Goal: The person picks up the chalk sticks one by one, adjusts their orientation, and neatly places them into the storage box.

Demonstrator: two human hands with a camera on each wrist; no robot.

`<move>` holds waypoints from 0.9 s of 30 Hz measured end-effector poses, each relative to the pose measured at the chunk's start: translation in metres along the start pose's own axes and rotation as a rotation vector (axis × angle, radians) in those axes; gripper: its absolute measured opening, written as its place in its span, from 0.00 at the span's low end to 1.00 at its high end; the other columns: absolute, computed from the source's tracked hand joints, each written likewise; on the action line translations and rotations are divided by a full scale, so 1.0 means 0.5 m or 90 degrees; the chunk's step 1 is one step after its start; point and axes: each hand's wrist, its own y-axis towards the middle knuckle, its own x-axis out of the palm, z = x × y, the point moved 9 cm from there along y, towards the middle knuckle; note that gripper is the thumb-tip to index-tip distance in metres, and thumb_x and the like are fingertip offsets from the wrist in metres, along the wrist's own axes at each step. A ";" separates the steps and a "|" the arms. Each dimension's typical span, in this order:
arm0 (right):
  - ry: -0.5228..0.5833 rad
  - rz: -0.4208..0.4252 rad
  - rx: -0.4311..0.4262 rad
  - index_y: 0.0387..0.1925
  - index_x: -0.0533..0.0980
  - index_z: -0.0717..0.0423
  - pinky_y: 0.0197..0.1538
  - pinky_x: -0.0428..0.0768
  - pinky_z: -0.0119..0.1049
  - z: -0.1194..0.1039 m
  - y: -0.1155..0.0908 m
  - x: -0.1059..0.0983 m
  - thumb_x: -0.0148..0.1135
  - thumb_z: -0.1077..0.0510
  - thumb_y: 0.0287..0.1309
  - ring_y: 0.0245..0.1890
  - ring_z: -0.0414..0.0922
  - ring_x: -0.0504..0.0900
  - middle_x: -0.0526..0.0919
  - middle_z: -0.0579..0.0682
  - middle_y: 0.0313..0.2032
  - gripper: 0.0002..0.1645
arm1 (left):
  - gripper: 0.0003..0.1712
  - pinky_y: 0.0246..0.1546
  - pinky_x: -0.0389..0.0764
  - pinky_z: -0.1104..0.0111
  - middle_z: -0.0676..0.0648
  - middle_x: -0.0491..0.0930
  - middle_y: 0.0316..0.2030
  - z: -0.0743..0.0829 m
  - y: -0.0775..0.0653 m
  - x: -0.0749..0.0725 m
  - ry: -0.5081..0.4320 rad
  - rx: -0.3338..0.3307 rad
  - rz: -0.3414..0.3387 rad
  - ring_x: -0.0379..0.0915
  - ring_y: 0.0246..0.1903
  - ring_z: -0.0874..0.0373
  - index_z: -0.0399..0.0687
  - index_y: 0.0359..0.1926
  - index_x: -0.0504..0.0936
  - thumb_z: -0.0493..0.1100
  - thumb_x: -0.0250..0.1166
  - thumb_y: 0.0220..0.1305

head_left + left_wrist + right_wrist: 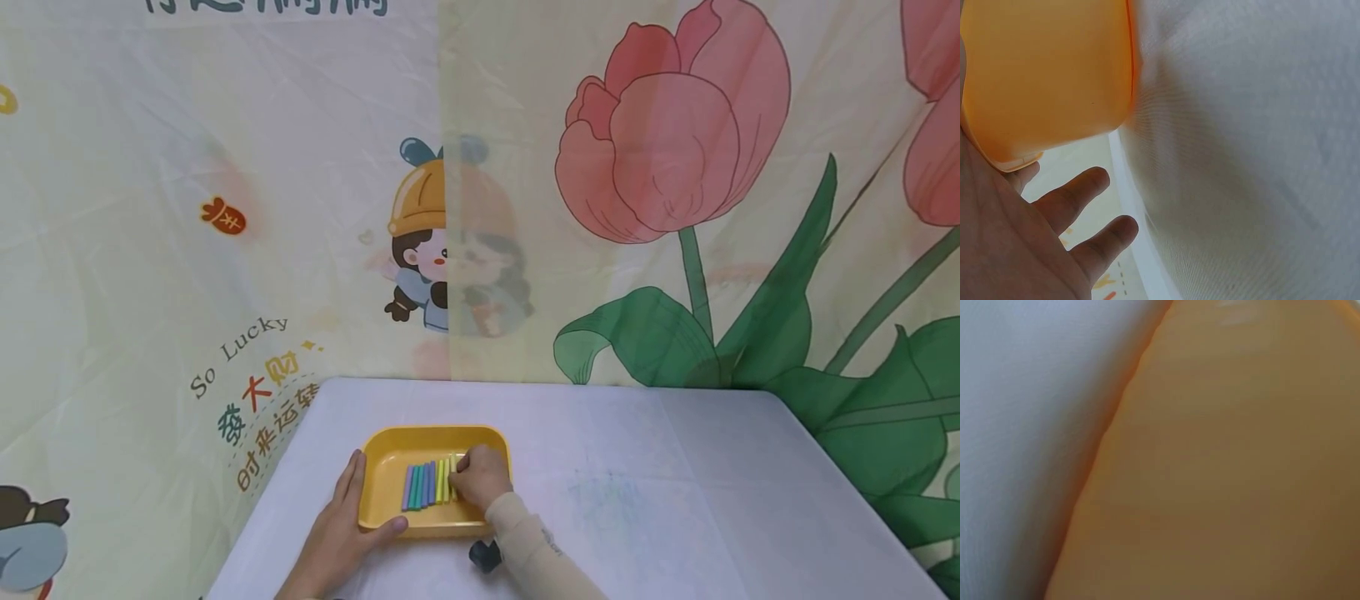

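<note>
A yellow tray (382, 518) stands on the table with a row of thin purple, green, blue and yellow sticks (422, 486) lying side by side in it. My left hand (341, 521) holds the tray's near left corner, thumb at the front rim and fingers along the left side. The left wrist view shows the tray's orange-looking wall (1047, 69) against that hand, with two fingers spread away from it. Inside the tray, at the row's right end, my right hand (483, 477) pinches a yellow stick (453, 465), partly hidden by the fingers. The right wrist view is mostly filled by the tray's wall (1210, 475).
A white table (675, 492) extends to the right of the tray, with a faint blue-green smudge (607, 496) on its surface. A small black object (485, 557) is below the right wrist. Behind the table hangs a printed cloth (510, 108) with tulips and cartoon figures.
</note>
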 end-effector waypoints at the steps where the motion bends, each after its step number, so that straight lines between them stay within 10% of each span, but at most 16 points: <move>1: -0.003 -0.001 -0.001 0.29 0.83 0.59 0.30 0.80 0.35 -0.002 -0.001 -0.001 0.73 0.61 0.54 0.27 0.42 0.77 0.80 0.47 0.27 0.06 | 0.77 0.69 0.58 0.36 0.40 0.33 0.81 0.001 0.000 -0.001 -0.001 0.002 0.002 0.46 0.74 0.29 0.48 0.81 0.32 0.83 0.62 0.49; 16: 0.056 0.083 -0.115 0.48 0.83 0.56 0.34 0.81 0.31 -0.037 -0.022 -0.026 0.61 0.54 0.69 0.32 0.36 0.78 0.82 0.41 0.35 0.13 | 0.76 0.69 0.58 0.36 0.41 0.33 0.81 0.004 -0.001 -0.001 0.005 0.005 -0.003 0.47 0.74 0.29 0.48 0.81 0.32 0.83 0.62 0.50; 27: -0.076 0.183 -0.225 0.62 0.76 0.48 0.65 0.75 0.51 -0.037 -0.100 -0.177 0.38 0.25 0.72 0.62 0.49 0.74 0.75 0.49 0.61 0.40 | 0.79 0.69 0.55 0.36 0.41 0.32 0.81 -0.005 0.002 0.004 0.011 -0.025 -0.010 0.43 0.75 0.30 0.47 0.81 0.32 0.85 0.62 0.47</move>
